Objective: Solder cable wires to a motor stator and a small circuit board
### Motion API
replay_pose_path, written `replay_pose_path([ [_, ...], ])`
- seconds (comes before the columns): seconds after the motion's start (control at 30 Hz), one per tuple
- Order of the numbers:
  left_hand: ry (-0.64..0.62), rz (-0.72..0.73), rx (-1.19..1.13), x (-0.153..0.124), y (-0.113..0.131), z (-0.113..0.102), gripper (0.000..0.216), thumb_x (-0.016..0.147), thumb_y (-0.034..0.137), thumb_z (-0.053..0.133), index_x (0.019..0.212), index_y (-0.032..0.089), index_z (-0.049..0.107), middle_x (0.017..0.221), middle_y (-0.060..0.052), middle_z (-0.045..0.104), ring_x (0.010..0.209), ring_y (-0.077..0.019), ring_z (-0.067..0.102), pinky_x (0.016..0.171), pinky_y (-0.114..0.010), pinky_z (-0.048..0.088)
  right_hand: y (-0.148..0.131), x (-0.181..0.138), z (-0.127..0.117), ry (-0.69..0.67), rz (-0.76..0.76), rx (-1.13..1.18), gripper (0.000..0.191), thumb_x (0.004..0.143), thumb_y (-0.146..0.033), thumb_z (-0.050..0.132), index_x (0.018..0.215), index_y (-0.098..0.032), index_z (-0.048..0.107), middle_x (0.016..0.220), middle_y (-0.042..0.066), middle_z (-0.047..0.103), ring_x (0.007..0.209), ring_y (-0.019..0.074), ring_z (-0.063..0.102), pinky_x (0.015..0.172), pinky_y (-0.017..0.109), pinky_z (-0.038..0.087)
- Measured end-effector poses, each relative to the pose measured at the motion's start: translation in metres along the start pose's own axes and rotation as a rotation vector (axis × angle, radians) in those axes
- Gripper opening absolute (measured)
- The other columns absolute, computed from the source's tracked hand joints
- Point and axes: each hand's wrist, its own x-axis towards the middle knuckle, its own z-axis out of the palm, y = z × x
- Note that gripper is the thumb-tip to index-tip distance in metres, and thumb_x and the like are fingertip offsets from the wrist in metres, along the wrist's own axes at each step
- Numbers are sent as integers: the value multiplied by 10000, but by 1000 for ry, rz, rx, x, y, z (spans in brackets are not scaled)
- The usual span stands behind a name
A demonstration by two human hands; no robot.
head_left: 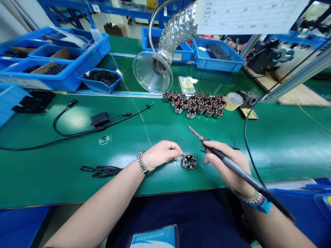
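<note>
Coil ring [185, 163] at four o'clock from the left hand [163, 154], which seemingly pinches wire [183, 154]; right hand [227, 173] grips a soldering iron [234, 166]. Toward ten-thirty, blue bin [99, 88] holding black parts [103, 76].

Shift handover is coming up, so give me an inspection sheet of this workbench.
Surface: green tabletop, glossy, with reflections.
Job's things: one wound ring between the hands; a group of similar rings beyond it.
Clutter: circuit board and coiled black cable at left; a tool partly hidden behind the right hand.
Grippers: left hand pinches, apparently on thin wire, at the ring's edge; right hand grips a soldering iron, tip apart from the ring.
Cables: black cord loops at right; long black cable at left.
Surroundings: clear funnel on silver duct, blue bins, printed sheet.
</note>
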Motion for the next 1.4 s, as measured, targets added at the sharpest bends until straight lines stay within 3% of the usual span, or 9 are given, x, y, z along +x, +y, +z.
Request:
replay_pose_path([
  [0.1, 15, 0, 23, -1, -1, 0, 156, 673, 286, 555, 680, 132, 583, 546, 38, 478, 416, -41, 312, 399, -184, 199, 0, 3, -20, 11, -75, 43, 259, 808, -227, 552, 1062, -241, 601, 874, 29, 654, 756, 158, 592, 646, 279, 462],
  [0.2, 24, -8, 29, -3, -2, 0, 157, 679, 287, 554, 670, 132, 581, 552, 35, 484, 420, -42, 323, 404, -185, 214, 1, 6, -28, 45, -63, 204, 196, 797, -176, 554, 950, -240, 658, 783, 20, 645, 704, 154, 561, 616, 294, 442],
  [0.3, 33, -20, 37, -4, -3, 1, 171, 684, 300, 555, 664, 132, 579, 548, 33, 482, 416, -44, 320, 403, -190, 214, 1, 8, -29, -22, -26, 300, 168, 790, -154, 554, 886, -219, 676, 744, 24, 640, 661, 147, 540, 583, 297, 433],
  [0.43, 32, -19, 14, -4, -2, 1, 159, 681, 287, 555, 655, 132, 573, 538, 37, 469, 411, -43, 311, 401, -195, 205, 2, 9, -26, -116, -12, 269, 159, 791, -151, 556, 878, -200, 679, 752, 38, 654, 669, 151, 548, 600, 304, 441],
  [1.4, 44, -23, 26, -3, -5, 2, 187, 701, 311, 560, 673, 128, 584, 558, 24, 485, 415, -44, 311, 402, -194, 212, 0, 11, -24, -151, 7, 210, 152, 795, -169, 555, 875, -210, 678, 731, 26, 647, 640, 142, 546, 570, 289, 432],
])
